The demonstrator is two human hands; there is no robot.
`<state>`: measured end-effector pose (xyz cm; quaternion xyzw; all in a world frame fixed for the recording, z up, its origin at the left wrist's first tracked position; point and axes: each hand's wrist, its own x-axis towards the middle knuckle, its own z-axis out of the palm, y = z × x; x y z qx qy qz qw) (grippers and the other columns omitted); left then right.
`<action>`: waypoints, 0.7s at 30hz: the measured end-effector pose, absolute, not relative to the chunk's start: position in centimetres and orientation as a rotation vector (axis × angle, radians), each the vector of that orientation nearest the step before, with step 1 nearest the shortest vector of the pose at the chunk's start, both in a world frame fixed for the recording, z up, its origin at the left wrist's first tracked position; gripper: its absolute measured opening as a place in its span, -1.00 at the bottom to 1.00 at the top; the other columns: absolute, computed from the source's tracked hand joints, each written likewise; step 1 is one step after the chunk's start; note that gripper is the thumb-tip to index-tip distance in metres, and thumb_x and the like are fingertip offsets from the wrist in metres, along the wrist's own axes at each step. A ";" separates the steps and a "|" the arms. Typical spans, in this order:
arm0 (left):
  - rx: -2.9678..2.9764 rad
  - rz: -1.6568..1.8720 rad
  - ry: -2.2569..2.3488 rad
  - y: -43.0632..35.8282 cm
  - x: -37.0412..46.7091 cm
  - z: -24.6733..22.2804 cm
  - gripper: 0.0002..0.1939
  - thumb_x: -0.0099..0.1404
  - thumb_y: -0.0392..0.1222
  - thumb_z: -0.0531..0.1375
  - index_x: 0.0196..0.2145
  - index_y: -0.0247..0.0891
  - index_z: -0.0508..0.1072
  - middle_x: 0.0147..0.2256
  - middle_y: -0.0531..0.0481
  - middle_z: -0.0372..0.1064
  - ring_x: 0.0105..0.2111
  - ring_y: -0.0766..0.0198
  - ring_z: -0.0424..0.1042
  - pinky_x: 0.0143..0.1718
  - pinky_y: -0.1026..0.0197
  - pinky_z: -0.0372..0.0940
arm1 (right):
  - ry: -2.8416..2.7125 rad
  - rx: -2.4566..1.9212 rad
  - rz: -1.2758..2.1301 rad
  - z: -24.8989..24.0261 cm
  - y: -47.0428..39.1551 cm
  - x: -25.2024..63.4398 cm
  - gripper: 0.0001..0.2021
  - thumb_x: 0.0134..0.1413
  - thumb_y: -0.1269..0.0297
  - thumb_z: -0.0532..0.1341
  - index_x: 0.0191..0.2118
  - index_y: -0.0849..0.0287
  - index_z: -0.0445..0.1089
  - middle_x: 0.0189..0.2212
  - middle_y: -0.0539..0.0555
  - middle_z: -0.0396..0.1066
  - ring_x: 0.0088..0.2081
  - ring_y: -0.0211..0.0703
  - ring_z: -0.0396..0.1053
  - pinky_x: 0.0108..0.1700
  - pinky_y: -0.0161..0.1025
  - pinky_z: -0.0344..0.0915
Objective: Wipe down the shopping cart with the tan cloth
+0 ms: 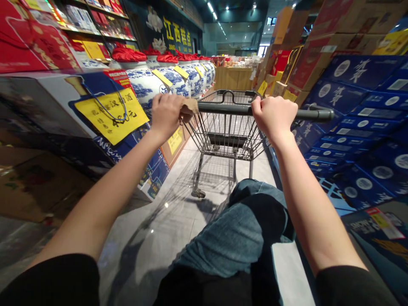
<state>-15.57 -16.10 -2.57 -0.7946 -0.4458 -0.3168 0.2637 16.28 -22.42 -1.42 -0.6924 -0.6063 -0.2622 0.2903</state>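
A metal wire shopping cart [223,127] stands in front of me on the tiled floor, its basket showing nothing inside that I can make out. My left hand [168,111] is closed around the left end of the grey cart handle [223,108]. A crumpled brown piece [190,107], like paper or cardboard, sticks out beside its thumb. Toward the handle's right end, my right hand [274,114] is wrapped round the bar in a fist. Both forearms reach forward, and the fingers' undersides are hidden.
Close on the left, boxes carry a yellow price sign [112,114]. Behind them runs a row of blue-and-white jars [145,83] with red cloth tops. Stacked blue cartons [344,97] line the right side. The tiled aisle [178,212] runs between, with a wooden counter [234,77] farther off.
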 end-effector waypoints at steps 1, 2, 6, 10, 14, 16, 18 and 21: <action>-2.150 -0.819 -1.231 -16.0 -16.9 -2.4 -0.60 0.39 -0.24 0.07 0.15 -0.12 0.35 -0.05 -0.03 0.47 0.06 0.08 0.26 0.21 -0.15 0.14 | -1.617 -1.844 -0.696 -1.4 -22.5 16.2 -0.20 0.43 -0.05 -0.31 -0.09 0.44 0.56 -0.29 0.43 0.53 -0.13 0.22 0.48 -0.13 0.00 0.19; -2.154 -0.790 -1.247 -16.0 -18.0 -2.2 -0.59 0.40 -0.21 0.06 0.18 -0.11 0.32 -0.02 -0.01 0.46 0.07 0.11 0.23 0.25 -0.14 0.11 | -1.617 -1.849 -0.689 -1.4 -22.5 16.1 -0.20 0.43 -0.06 -0.31 -0.08 0.44 0.56 -0.27 0.43 0.54 -0.12 0.22 0.48 -0.13 0.00 0.19; -2.197 -0.741 -1.278 -15.6 -19.4 -1.9 -0.51 0.37 -0.14 0.11 0.23 -0.17 0.27 0.04 -0.02 0.44 0.11 0.10 0.18 0.34 -0.18 -0.02 | -1.623 -1.875 -0.678 -1.3 -22.8 15.8 -0.20 0.43 -0.08 -0.30 -0.07 0.44 0.55 -0.24 0.43 0.54 -0.11 0.22 0.48 -0.12 0.00 0.19; -2.208 -0.799 -1.263 -14.9 -18.2 -2.3 -0.51 0.34 -0.11 0.12 0.21 -0.16 0.32 -0.02 -0.11 0.48 0.10 -0.03 0.26 0.26 -0.21 0.09 | -1.618 -1.848 -0.696 -1.3 -22.8 15.7 -0.19 0.43 -0.07 -0.31 -0.09 0.44 0.56 -0.26 0.44 0.54 -0.12 0.22 0.47 -0.12 -0.01 0.19; -2.248 -0.809 -1.184 -14.7 -16.0 -2.5 -0.52 0.35 -0.11 0.10 0.20 -0.18 0.35 0.01 -0.20 0.47 0.09 -0.10 0.33 0.13 -0.16 0.21 | -1.585 -1.838 -0.701 -1.2 -22.9 15.9 -0.19 0.42 -0.07 -0.30 -0.14 0.43 0.58 -0.31 0.44 0.54 -0.16 0.22 0.48 -0.16 -0.01 0.20; -2.302 -0.776 -1.131 -14.7 -15.4 -2.2 -0.51 0.34 -0.12 0.11 0.20 -0.22 0.35 0.04 -0.23 0.46 0.10 -0.11 0.34 0.07 -0.12 0.23 | -1.568 -1.842 -0.706 -1.2 -23.1 15.9 -0.20 0.41 -0.06 -0.28 -0.16 0.42 0.60 -0.34 0.44 0.54 -0.19 0.21 0.48 -0.17 -0.01 0.21; -2.378 -0.722 -1.102 -14.9 -15.7 -1.6 -0.55 0.36 -0.12 0.10 0.18 -0.17 0.37 0.05 -0.20 0.46 0.08 -0.06 0.36 0.04 -0.08 0.23 | -1.559 -1.846 -0.710 -1.1 -23.3 15.9 -0.21 0.41 -0.06 -0.27 -0.18 0.42 0.60 -0.35 0.44 0.54 -0.19 0.21 0.48 -0.18 -0.02 0.21; -2.422 -0.683 -1.128 -15.4 -17.7 -0.6 -0.65 0.44 -0.06 0.03 0.12 0.01 0.39 0.02 0.01 0.50 0.03 0.09 0.34 0.08 -0.05 0.19 | -1.561 -1.855 -0.700 -0.9 -23.6 15.8 -0.21 0.40 -0.06 -0.26 -0.18 0.44 0.60 -0.35 0.44 0.53 -0.18 0.22 0.48 -0.18 -0.01 0.21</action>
